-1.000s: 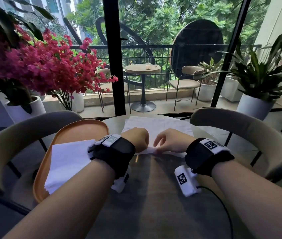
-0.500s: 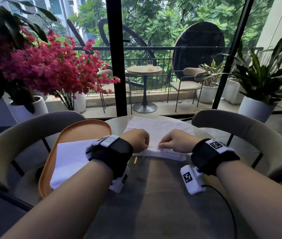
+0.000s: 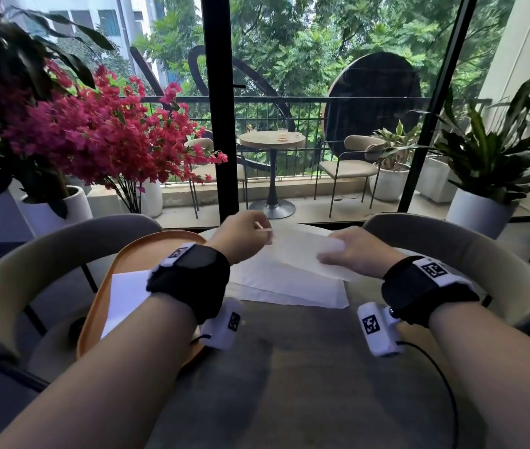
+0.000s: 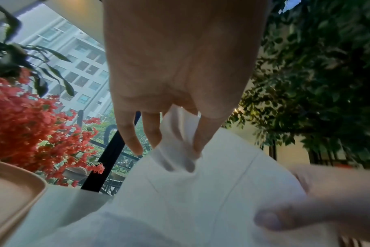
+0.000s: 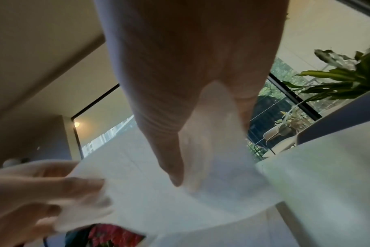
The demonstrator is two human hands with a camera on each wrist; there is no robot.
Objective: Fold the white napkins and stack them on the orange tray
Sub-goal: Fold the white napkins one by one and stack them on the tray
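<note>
A white napkin [image 3: 302, 251] is raised off the pile of flat white napkins [image 3: 293, 286] on the round table. My left hand [image 3: 244, 236] pinches its near-left corner [image 4: 177, 147]. On the other side my right hand [image 3: 354, 251] pinches the near-right corner [image 5: 203, 167]. Both corners are carried up and away from me, so the sheet bows over itself. An orange tray [image 3: 147, 254] lies to the left of the pile, with a folded white napkin [image 3: 124, 299] on it, partly hidden by my left wrist.
Two curved grey chair backs [image 3: 63, 251] [image 3: 471, 251] flank the table. Pink flowers in a white pot [image 3: 101, 140] stand at the left, a green potted plant [image 3: 490, 176] at the right. A glass wall with a black post [image 3: 221, 108] stands behind the table.
Both hands were low at the napkin's near edge. They have lifted that edge and carried it up and away from me, and the head view has tilted slightly.
</note>
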